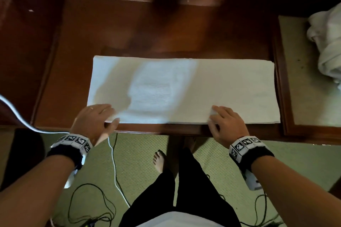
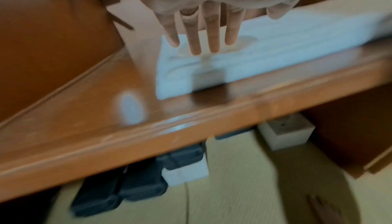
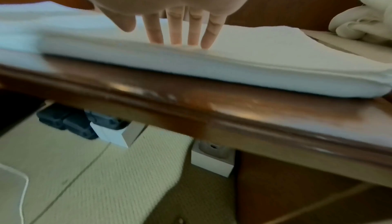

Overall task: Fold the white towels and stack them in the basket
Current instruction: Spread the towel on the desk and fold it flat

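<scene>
A white towel (image 1: 184,88), folded into a long flat strip, lies along the near edge of the dark wooden table (image 1: 147,33). My left hand (image 1: 96,118) is at its near left corner, fingers straight and spread just over the cloth (image 2: 275,48), thumb beside the near edge. My right hand (image 1: 225,121) lies at the near edge right of the middle; in the right wrist view its straight fingers (image 3: 176,31) rest on top of the towel (image 3: 254,59). Neither hand holds anything. No basket is in view.
A heap of crumpled white towels (image 1: 328,46) sits on a pale side surface (image 1: 304,88) to the right of the table. Below the table edge are green carpet, cables (image 1: 114,167), my bare foot (image 1: 159,160), black cases (image 2: 127,185) and white boxes (image 3: 212,158).
</scene>
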`<move>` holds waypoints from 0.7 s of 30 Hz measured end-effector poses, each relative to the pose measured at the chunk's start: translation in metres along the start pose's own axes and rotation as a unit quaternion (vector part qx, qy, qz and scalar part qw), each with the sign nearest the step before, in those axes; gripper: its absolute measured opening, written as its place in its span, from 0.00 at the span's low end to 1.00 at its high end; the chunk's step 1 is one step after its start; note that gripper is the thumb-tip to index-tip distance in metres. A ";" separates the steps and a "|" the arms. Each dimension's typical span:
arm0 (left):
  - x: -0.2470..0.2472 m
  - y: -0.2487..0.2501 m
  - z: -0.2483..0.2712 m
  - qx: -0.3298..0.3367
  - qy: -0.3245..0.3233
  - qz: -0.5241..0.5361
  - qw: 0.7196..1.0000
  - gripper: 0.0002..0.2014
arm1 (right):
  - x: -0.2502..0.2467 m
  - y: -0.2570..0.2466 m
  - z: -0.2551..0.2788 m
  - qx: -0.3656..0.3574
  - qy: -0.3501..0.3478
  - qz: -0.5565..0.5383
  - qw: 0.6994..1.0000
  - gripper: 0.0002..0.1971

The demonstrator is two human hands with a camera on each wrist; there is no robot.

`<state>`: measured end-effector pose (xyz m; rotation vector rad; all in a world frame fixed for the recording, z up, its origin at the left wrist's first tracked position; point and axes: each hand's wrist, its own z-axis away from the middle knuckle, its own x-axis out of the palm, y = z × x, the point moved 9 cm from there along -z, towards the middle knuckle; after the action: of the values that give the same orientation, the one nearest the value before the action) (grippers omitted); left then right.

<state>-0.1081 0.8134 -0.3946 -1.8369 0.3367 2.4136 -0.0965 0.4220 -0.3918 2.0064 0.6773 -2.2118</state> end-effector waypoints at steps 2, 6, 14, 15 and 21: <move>-0.011 0.027 -0.022 -0.004 0.009 0.017 1.000 0.32 | -0.008 -0.008 -0.020 0.017 0.003 -0.004 1.000 0.19; -0.007 0.094 -0.070 0.025 -0.007 0.009 1.000 0.36 | 0.011 -0.034 -0.043 0.040 -0.101 0.039 0.993 0.26; 0.036 0.008 -0.047 -0.055 -0.063 -0.048 0.995 0.39 | 0.038 -0.043 -0.031 0.065 -0.217 0.051 0.973 0.31; 0.035 -0.010 -0.041 -0.085 -0.067 -0.044 0.993 0.41 | 0.033 -0.046 -0.036 0.058 -0.200 0.048 0.977 0.30; 0.012 0.026 -0.070 -0.102 -0.037 0.012 0.994 0.43 | 0.024 -0.057 -0.079 0.067 -0.106 0.010 0.992 0.29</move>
<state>-0.0509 0.7716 -0.4207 -1.8221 0.1109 2.6103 -0.0458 0.5079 -0.4033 1.7866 0.4960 -2.4715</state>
